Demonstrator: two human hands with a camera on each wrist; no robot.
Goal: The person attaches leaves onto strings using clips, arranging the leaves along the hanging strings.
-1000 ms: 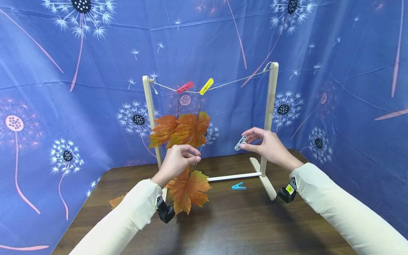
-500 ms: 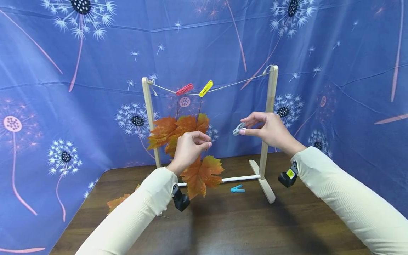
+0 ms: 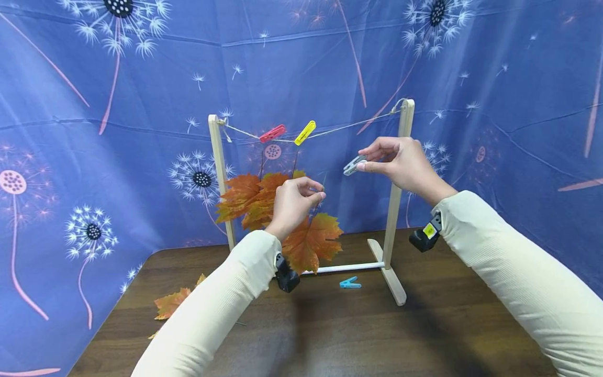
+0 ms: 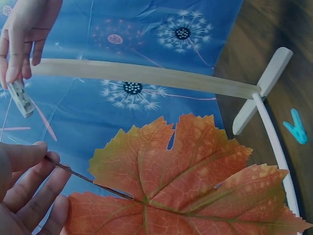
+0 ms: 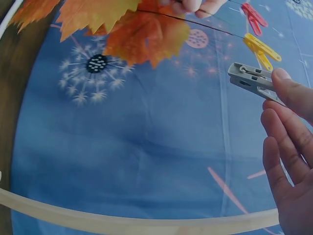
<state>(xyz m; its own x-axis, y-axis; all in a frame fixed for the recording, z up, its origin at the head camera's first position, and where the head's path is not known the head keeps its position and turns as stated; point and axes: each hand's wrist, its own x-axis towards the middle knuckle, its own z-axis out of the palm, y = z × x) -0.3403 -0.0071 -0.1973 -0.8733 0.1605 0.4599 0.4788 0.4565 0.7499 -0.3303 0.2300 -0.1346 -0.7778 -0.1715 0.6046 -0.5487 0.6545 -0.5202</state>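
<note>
My left hand [image 3: 297,204] pinches the thin stem of an orange maple leaf [image 3: 313,242]. In the left wrist view the stem runs from the fingertips to the leaf [image 4: 195,181], which hangs below the hand. A grey clothespin [image 3: 354,165] is pinched between thumb and fingers of my right hand [image 3: 400,162], to the right of the left hand and below the string [image 3: 350,127]. The right wrist view shows the clothespin [image 5: 252,78] with its jaws together. A red clothespin [image 3: 272,133] and a yellow clothespin [image 3: 305,133] sit on the string, with maple leaves [image 3: 245,196] hanging under them.
The string spans two wooden posts, the left post [image 3: 218,167] and the right post [image 3: 393,220]. A white rod [image 3: 350,268] joins them low down. On the table [image 3: 367,335] lie a blue clothespin [image 3: 350,283] and another leaf [image 3: 171,302] beside the left sleeve.
Both hands have risen toward the string. The left hand has also moved right, bringing its leaf up off the table area; the right hand has carried the grey clothespin upward.
</note>
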